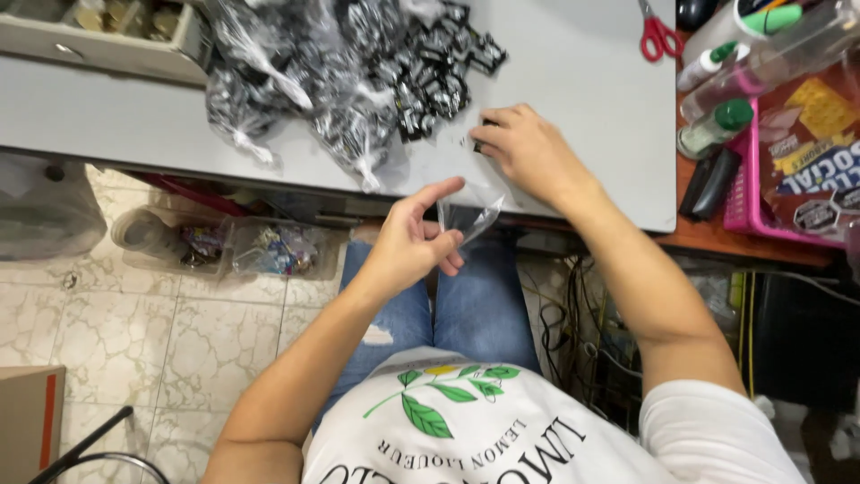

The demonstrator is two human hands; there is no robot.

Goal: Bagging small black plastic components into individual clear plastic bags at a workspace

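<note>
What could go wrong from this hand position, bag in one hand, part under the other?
1. The left hand pinches the small clear bag off the grey table edge, over the lap; a missed insert could drop to the floor.
2. The right hand covers the small black piece near the edge, so the grip can't be checked.
3. The pile of black pieces and filled bags sits close; a sweep could scatter them.

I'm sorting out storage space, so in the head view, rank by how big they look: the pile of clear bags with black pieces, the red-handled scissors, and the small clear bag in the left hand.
1. Pile of clear bags, by far the largest.
2. Small clear bag in the left hand.
3. Red-handled scissors; cut off by the frame's edge and farther away, so this order is unsure.
</note>
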